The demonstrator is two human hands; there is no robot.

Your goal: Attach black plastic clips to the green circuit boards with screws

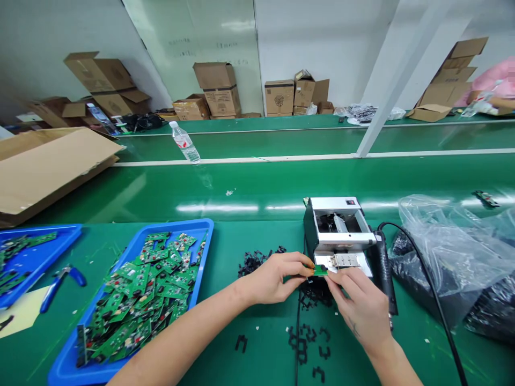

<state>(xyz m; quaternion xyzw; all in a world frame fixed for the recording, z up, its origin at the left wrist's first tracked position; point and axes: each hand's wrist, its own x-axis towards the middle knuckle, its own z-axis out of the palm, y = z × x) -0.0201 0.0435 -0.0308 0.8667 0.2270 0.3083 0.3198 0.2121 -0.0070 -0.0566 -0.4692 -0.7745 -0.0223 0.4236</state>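
Observation:
A small green circuit board (321,270) is pinched at both ends, by my left hand (281,276) and my right hand (356,300). Both hands hold it level at the front of a silver and black machine (340,222), close to a metal block on its front plate. Whether the board touches the machine, I cannot tell. Just under the hands lie small black plastic pieces (316,296), and a darker heap of them (257,260) sits behind my left wrist. More black pieces (300,343) are scattered on the green mat.
Left of my arm, a blue tray (207,236) holds many circuit boards; a second blue tray (76,230) and blue-handled pliers (60,284) lie farther left. On the right are a black-handled tool (385,273), its cable (432,289) and plastic bags (454,257). A water bottle (185,142) stands behind.

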